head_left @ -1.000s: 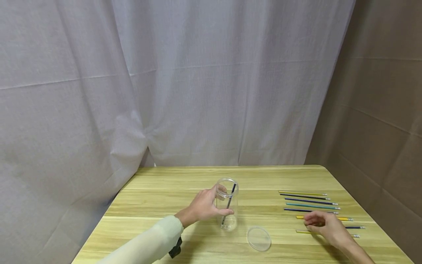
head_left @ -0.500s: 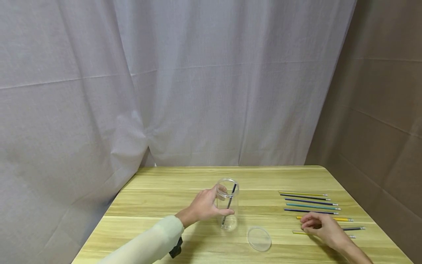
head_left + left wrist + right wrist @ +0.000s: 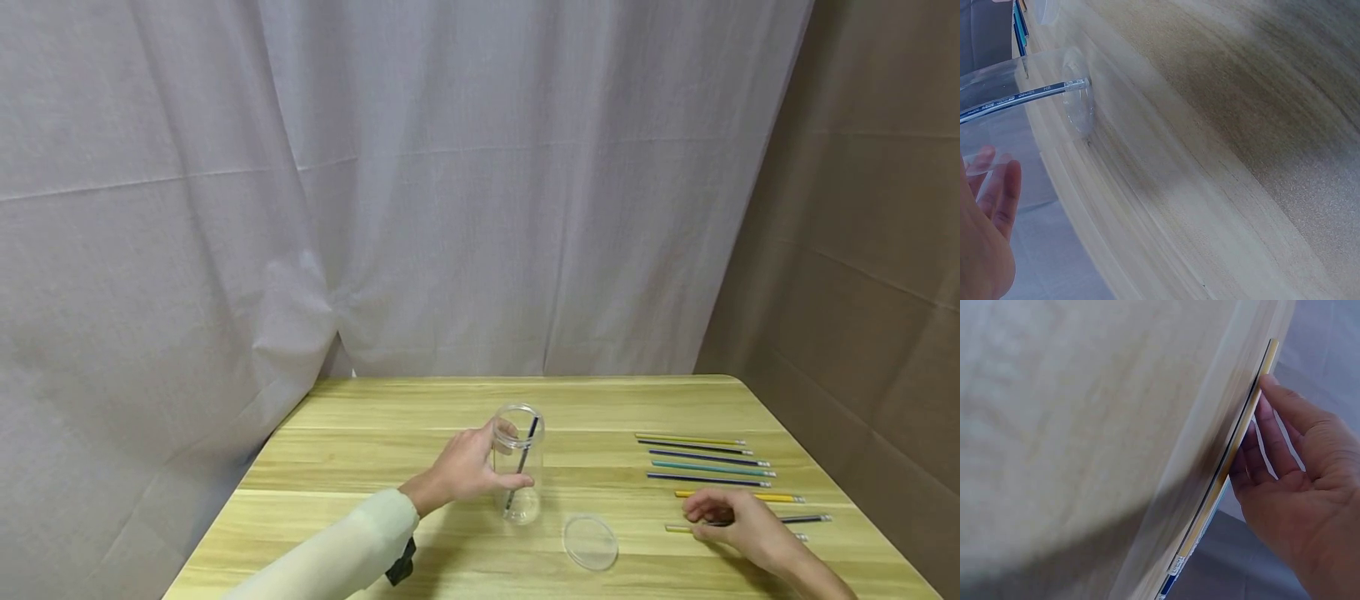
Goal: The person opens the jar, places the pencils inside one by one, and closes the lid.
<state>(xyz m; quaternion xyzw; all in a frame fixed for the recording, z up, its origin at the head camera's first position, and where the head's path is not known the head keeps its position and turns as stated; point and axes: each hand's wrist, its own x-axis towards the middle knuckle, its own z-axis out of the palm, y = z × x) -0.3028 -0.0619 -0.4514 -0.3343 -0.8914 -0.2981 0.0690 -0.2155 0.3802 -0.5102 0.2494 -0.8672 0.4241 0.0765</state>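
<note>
In the head view my left hand (image 3: pixel 465 467) grips an upright clear plastic jar (image 3: pixel 536 468), thumb in front and fingers behind. One dark pencil (image 3: pixel 523 457) leans inside, its eraser end down at the base in the left wrist view. My right hand (image 3: pixel 738 525) is low over the front pencils, thumb and fingers apart. A dark pencil (image 3: pixel 806 519) passes beneath it, partly showing between thumb and fingers, its tip hidden. In the right wrist view the thumb tip lies right at the yellow pencil (image 3: pixel 1205 509), the other fingers curving behind it.
A clear round lid (image 3: pixel 591 542) lies flat to the right of the jar. Behind the right hand, several pencils lie in a row, among them an orange-yellow pencil (image 3: pixel 783 498) and a teal pencil (image 3: pixel 712 468). Grey curtain (image 3: pixel 450 208) hangs behind the wooden table (image 3: pixel 420 408).
The front yellow pencil has slid slightly left. My right hand's fingertips moved a little left, then thumb and fingers spread wider around the dark pencil. The left hand and jar have stayed still.
</note>
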